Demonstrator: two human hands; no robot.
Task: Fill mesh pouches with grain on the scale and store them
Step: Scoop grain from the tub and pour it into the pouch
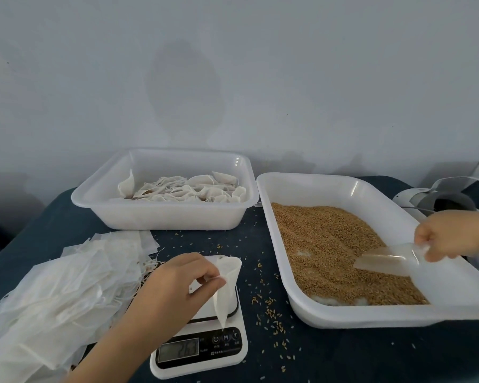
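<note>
My left hand pinches the rim of an open white mesh pouch, which hangs over the white digital scale. My right hand grips the handle of a clear plastic scoop. The scoop's mouth lies in the brown grain inside the white tray on the right. A second white tray at the back holds several filled, tied pouches.
A heap of flat empty pouches lies at the left on the dark blue table. Loose grains are scattered between the scale and the grain tray. A white device with a strap sits at the far right.
</note>
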